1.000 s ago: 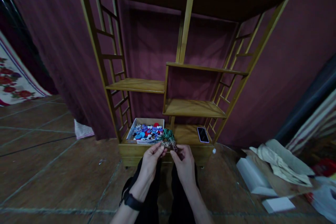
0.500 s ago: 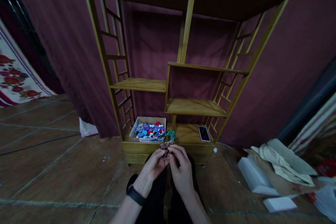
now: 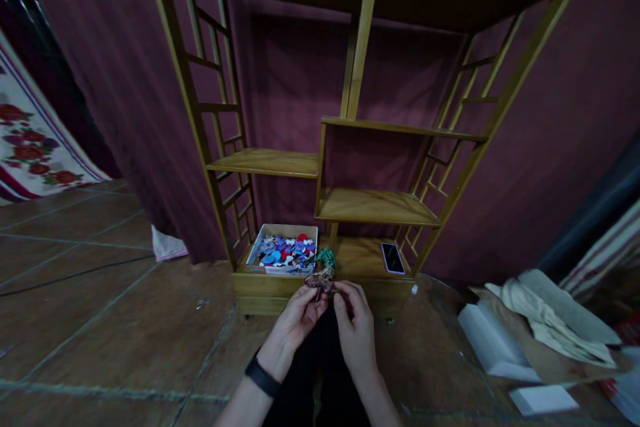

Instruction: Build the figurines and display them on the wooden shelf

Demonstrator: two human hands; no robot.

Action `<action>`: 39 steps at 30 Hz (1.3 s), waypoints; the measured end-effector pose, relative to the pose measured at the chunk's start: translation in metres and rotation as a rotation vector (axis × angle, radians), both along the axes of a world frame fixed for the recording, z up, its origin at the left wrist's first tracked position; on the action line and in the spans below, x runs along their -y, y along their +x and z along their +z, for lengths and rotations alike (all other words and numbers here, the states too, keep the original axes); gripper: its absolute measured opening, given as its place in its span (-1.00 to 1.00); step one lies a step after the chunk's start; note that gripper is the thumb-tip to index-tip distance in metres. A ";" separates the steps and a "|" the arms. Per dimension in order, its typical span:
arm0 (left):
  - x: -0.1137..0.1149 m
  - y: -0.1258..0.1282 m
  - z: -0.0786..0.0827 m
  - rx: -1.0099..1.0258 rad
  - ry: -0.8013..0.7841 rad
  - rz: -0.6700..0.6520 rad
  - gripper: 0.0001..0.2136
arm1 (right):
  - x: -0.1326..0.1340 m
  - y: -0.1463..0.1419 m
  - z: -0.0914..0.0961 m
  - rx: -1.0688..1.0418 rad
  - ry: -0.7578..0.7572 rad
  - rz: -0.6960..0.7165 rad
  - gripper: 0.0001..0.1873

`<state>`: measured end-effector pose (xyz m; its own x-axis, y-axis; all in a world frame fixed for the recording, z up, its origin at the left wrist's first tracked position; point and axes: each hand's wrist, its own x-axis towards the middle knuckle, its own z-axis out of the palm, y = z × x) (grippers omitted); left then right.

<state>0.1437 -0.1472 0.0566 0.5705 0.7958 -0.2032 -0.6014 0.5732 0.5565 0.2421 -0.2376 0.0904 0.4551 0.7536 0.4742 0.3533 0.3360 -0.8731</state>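
My left hand (image 3: 300,317) pinches a small brownish-pink bundle of what looks like cord or thread (image 3: 318,280) between thumb and fingers. A dark thin end hangs below it. My right hand (image 3: 356,320) is just right of the bundle, its thumb and fingers curled toward each other; whether a thin strand is between them is too small to see. Behind the bundle, a green bundle of similar look (image 3: 327,259) rests at the front of the low shelf. Left of it stands a box (image 3: 256,247) of blue, purple, red and white small flat pieces.
A wooden shelf unit (image 3: 380,207) rises in front of me against a maroon curtain (image 3: 295,80). A phone (image 3: 393,258) lies on its lowest board. On the tiled floor to the right are white boxes (image 3: 544,400) and a pale cloth (image 3: 555,330).
My right hand has moved a little to the right, away from the bundle. My left hand still holds the bundle. The view has shifted slightly.
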 end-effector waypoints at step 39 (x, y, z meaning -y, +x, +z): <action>-0.010 0.047 0.029 -0.674 0.814 0.420 -0.84 | -0.066 0.069 -0.043 -0.410 -0.080 -0.018 -0.60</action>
